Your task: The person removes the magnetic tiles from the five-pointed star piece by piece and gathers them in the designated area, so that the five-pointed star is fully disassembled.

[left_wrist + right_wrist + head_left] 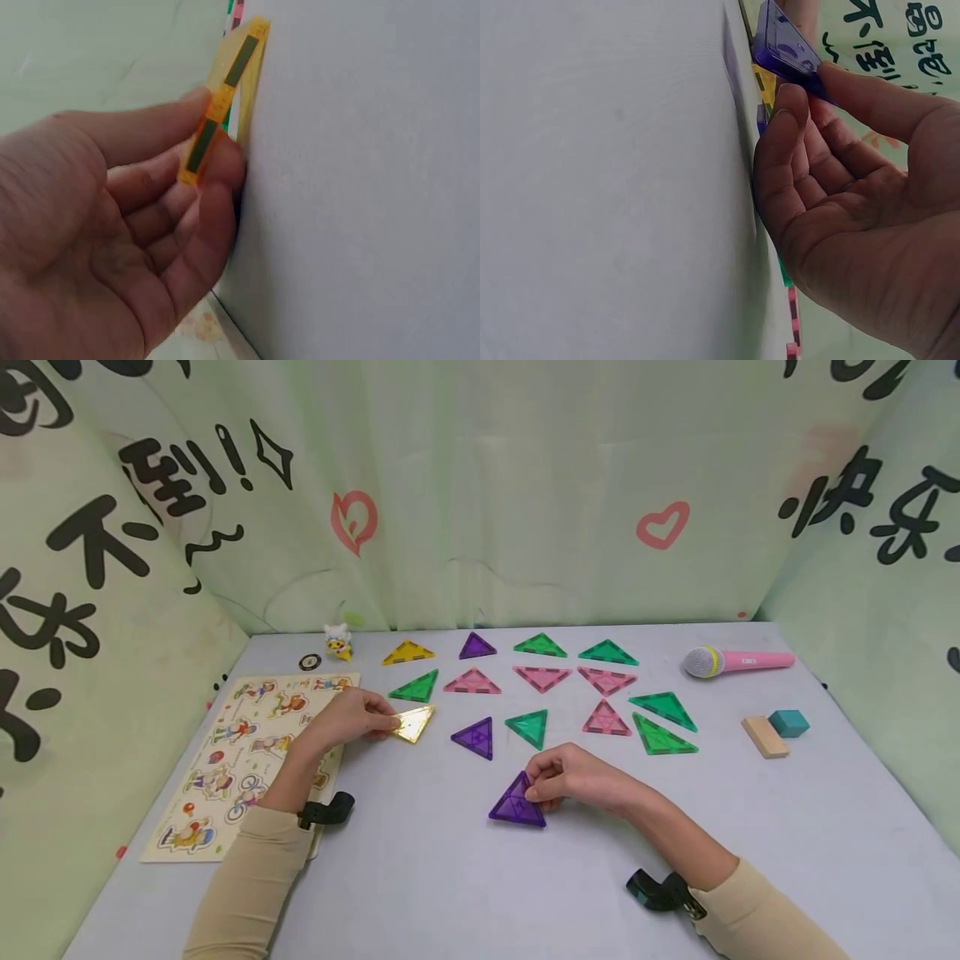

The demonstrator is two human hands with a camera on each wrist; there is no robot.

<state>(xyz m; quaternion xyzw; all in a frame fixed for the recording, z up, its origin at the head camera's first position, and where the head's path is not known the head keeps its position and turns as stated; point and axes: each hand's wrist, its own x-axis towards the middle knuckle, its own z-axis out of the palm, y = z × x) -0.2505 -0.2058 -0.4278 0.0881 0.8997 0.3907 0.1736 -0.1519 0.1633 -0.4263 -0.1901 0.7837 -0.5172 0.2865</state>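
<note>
My left hand point(354, 718) pinches a yellow triangular magnetic tile point(414, 724) between thumb and fingers, just right of the picture board. In the left wrist view the yellow tile point(223, 101) is tilted, with dark magnet strips along its edge. A purple triangular magnetic tile point(517, 803) is pinched by my right hand point(576, 777) near the middle of the table. The right wrist view shows this purple tile point(787, 49) held at a slant between thumb and fingers. Beyond the hands lie a loose purple tile point(476, 739) and a green tile point(528, 727).
Several green, pink, yellow and purple triangle tiles point(542, 677) lie in rows at the back. A wooden picture board point(176, 814) is at left, with a small figurine point(339, 642) and black ring point(310, 662) behind. At right are a pink microphone point(750, 662) and two blocks point(765, 737).
</note>
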